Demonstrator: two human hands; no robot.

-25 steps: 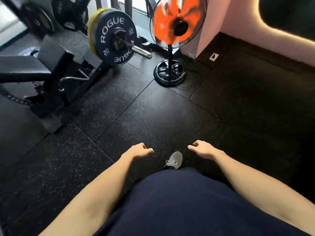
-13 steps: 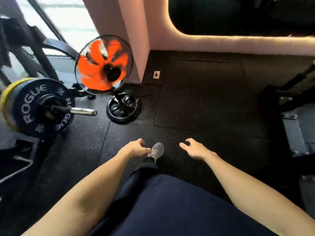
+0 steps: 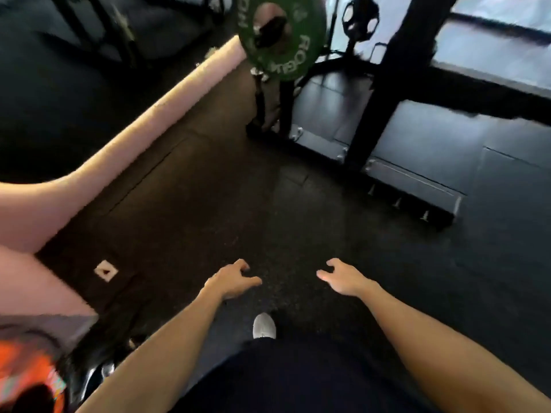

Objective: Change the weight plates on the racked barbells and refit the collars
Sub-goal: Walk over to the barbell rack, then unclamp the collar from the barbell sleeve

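Observation:
A green Rogue weight plate [image 3: 281, 40] hangs on a racked barbell end at the top centre, with a dark collar-like piece at its hub, blurred. Both hands are far below it, over the black rubber floor. My left hand [image 3: 231, 281] is empty with its fingers loosely curled and apart. My right hand [image 3: 343, 277] is empty too, fingers spread. My forearms reach in from the bottom edge, and a white shoe [image 3: 264, 325] shows between them.
A black rack upright [image 3: 384, 81] and its floor base [image 3: 408, 186] stand to the right of the plate. A pink wall ledge [image 3: 143, 129] runs diagonally at the left. The orange fan [image 3: 26, 380] sits at the bottom left corner. Another plate hangs at the top [image 3: 359, 17].
The view has swung right: the blue Rogue plate has left the frame, the fan slid to the bottom left, and a green plate on another rack came into view. Both hands stay empty.

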